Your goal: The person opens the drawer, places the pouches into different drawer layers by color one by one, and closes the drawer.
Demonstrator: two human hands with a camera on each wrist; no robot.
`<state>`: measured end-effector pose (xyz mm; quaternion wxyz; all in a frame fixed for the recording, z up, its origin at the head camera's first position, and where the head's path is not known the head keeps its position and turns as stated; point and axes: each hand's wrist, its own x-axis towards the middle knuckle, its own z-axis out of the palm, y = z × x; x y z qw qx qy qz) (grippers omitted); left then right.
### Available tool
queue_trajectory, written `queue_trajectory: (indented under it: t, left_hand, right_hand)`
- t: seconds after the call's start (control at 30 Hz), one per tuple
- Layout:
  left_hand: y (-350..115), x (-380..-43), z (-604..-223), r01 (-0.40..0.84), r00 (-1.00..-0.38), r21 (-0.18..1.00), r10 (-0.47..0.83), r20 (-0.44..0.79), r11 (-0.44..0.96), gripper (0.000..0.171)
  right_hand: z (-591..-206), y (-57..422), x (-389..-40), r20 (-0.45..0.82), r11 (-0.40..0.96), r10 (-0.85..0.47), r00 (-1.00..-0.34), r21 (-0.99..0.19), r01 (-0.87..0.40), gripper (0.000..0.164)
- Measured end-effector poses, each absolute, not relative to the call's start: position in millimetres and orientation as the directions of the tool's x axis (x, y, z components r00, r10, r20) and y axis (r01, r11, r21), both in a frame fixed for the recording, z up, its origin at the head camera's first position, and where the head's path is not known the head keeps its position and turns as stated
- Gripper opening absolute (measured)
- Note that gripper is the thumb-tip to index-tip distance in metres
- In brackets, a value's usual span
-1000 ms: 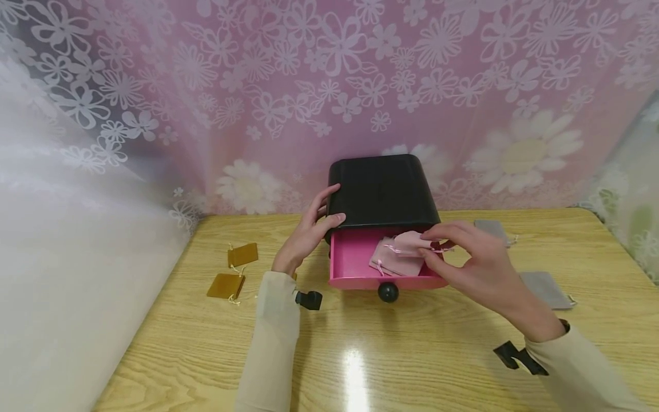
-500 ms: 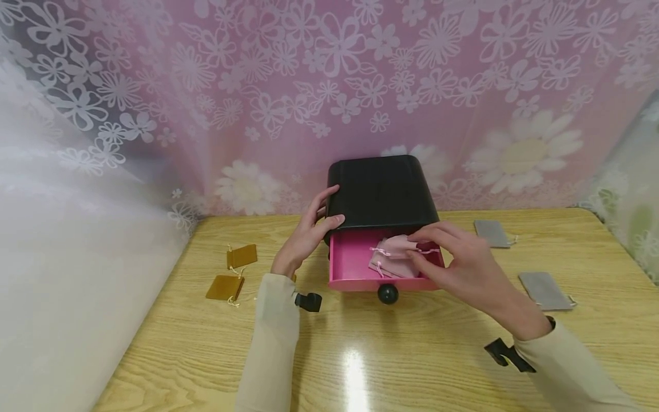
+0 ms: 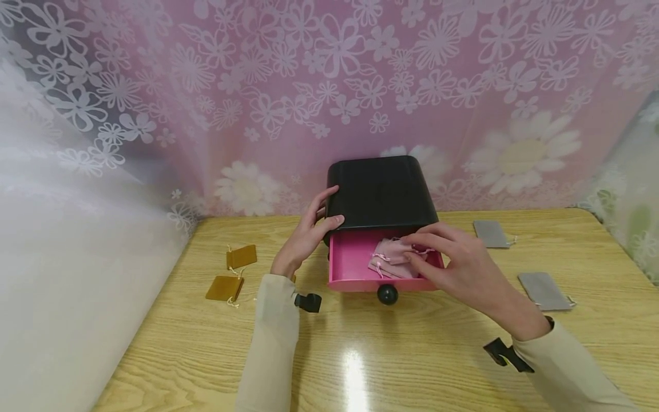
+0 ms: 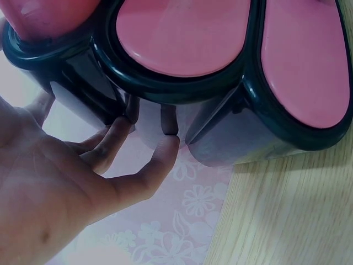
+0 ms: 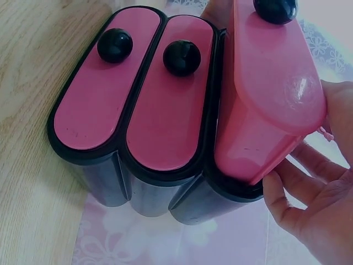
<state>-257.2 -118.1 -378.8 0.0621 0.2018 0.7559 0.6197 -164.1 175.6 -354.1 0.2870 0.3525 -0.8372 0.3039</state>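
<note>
A black drawer cabinet (image 3: pixel 383 194) stands on the table, its top pink drawer (image 3: pixel 347 260) pulled out. My left hand (image 3: pixel 306 234) steadies the cabinet's left side, thumb on the top edge; in the left wrist view its bent fingertips touch the glossy black side. Inside the drawer, toward the right, pale pink drawstring pouches (image 3: pixel 383 265) lie overlapping. My right hand (image 3: pixel 463 260) reaches over the drawer's right wall and pinches the uppermost pouch between thumb and fingers, partly hiding it. In the right wrist view, lower fingers (image 5: pixel 300 187) hang beside the drawer's outer wall.
Two brown drawstring pouches (image 3: pixel 225 288) lie left of the cabinet, and a bit of brown shows behind the left wrist. Two grey pouches (image 3: pixel 546 290) lie to the right. A black round knob (image 3: pixel 388 294) juts from the drawer front. A flowered curtain (image 3: pixel 288 86) hangs behind.
My right hand has moved left and down into the drawer, bringing the pink pouch onto the one beneath. The left hand and cabinet stay put.
</note>
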Motion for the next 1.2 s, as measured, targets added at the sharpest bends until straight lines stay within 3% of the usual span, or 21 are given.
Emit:
queue_trajectory:
  t: [0.23,0.57,0.9,1.0,1.07,1.17,1.2]
  left_hand:
    - [-117.2,-257.4,-379.5,0.231,-0.910,0.963,0.381,0.164,0.137,0.062]
    - [-116.9,-256.7,-380.4,0.228,-0.914,0.963,0.374,0.161,0.142,0.061]
    - [-117.1,-255.9,-379.9,0.228,-0.912,0.962,0.379,0.158,0.149,0.061]
    - [-117.0,-256.0,-380.1,0.228,-0.912,0.962,0.380,0.157,0.149,0.061]
    - [-117.1,-256.3,-380.3,0.228,-0.912,0.962,0.378,0.157,0.152,0.061]
    - [-117.5,-256.7,-380.8,0.228,-0.914,0.961,0.376,0.156,0.155,0.061]
    - [-117.7,-256.6,-380.7,0.228,-0.914,0.961,0.375,0.156,0.155,0.061]
  right_hand:
    - [-353.7,171.0,-163.3,0.709,0.542,-0.404,-0.578,-0.323,-0.776,0.040]
    - [-353.5,166.9,-161.5,0.667,0.572,-0.413,-0.620,-0.340,-0.747,0.032]
    - [-354.6,170.0,-157.5,0.682,0.587,-0.431,-0.591,-0.286,-0.758,0.030]
    - [-355.5,170.9,-156.5,0.695,0.588,-0.423,-0.581,-0.277,-0.760,0.016]
    - [-355.4,171.9,-155.3,0.697,0.585,-0.422,-0.580,-0.279,-0.761,0.019]
    - [-355.3,173.8,-154.5,0.699,0.581,-0.423,-0.577,-0.280,-0.764,0.043]
    - [-355.3,174.3,-153.9,0.699,0.578,-0.423,-0.577,-0.281,-0.766,0.043]
